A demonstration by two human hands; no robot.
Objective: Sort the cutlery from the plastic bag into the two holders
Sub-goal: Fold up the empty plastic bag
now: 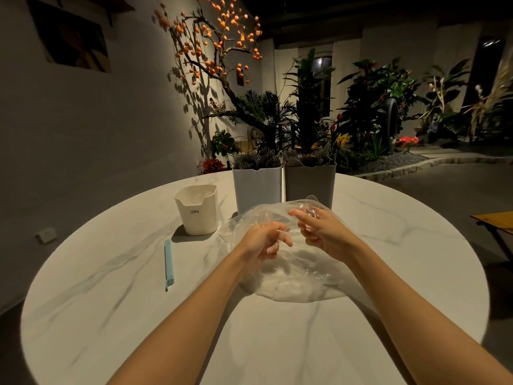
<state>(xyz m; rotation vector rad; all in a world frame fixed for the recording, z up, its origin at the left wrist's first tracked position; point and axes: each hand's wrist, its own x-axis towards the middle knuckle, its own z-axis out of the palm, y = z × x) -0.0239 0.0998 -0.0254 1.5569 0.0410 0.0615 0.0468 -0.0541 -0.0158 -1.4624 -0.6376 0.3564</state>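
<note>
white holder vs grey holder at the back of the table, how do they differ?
Colour: the left holder is white, the right holder is grey. Contents: the left holder holds upright cutlery that looks like forks; the right holder's pieces look broader, perhaps spoons, though it is too dim to be sure. The plastic bag hides more of the right holder's base. Shared: same tall rectangular shape, upright, side by side, both well filled.

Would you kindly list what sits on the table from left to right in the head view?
Blue stick → cream tub → white holder → grey holder.
</note>
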